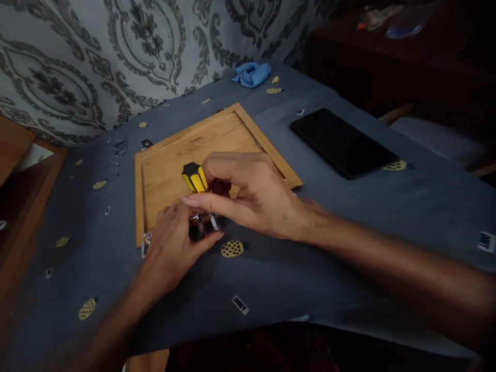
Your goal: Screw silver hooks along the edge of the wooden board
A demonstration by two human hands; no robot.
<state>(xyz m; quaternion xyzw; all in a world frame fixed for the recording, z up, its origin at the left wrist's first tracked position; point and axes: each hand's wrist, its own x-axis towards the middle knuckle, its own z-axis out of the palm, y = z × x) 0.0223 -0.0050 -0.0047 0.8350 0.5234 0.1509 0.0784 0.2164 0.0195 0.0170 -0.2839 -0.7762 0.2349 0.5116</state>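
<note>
My right hand [251, 194] is closed around a screwdriver [195, 177] with a yellow and black handle, held over the near edge of a framed wooden panel [186, 155]. Its shaft and tip are hidden behind my fingers. Just to the left, my left hand [174, 237] pinches a small shiny metal fitting [214, 222], which looks like a cabinet hinge, at the panel's near edge. The panel lies flat on the cloth. Another small metal piece [143, 248] shows at its near left corner, partly behind my left hand.
A dark cloth [271, 279] with pineapple prints covers the table. To the right lies a black phone [343, 142]. A crumpled blue cloth [251, 75] is at the back. Left of the panel are a clear crumpled item [120, 148] and tiny loose parts. An open wooden drawer or cabinet [31, 206] borders the left.
</note>
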